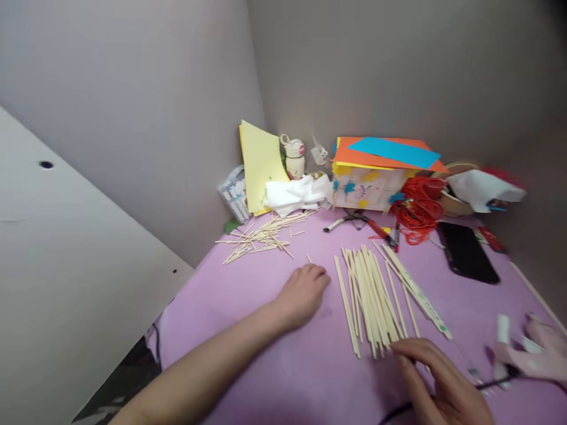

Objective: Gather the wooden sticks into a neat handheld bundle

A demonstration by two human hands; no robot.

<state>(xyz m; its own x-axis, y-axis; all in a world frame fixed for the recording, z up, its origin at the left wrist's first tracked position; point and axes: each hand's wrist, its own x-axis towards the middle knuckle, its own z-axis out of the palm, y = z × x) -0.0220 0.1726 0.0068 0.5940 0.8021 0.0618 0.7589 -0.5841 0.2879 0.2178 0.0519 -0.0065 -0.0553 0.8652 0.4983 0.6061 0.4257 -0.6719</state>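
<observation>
Sticks first: that fan of long bamboo sticks [374,298] lies flat on the purple table cover [248,330], in front of you and a bit to the right, near ends roughly level, far ends splaying toward the red-handled pliers [361,223]. Your right hand [436,378] sits at the near end of the fan, fingers loosely curled with the fingertips touching the stick ends, not gripping anything as far as I can see. Your left hand [305,293] rests knuckles-up on the cover just left of the fan, fingers curled under, and I can't tell if it's got something small tucked in there.

If you're squaring up or picking from that bunch, I'd judge the trick is to press lightly. These look thin and will roll or skate on the cloth. Bring the left hand against the fan's left edge as a stop while the right nudges the ends level. Pinch one stick near its end, not mid-length, so its neighbours don't come along.

Watch the pile of short sticks [261,236] farther back on the left and the black phone [467,252] to the right, both well apart from the fan.
</observation>
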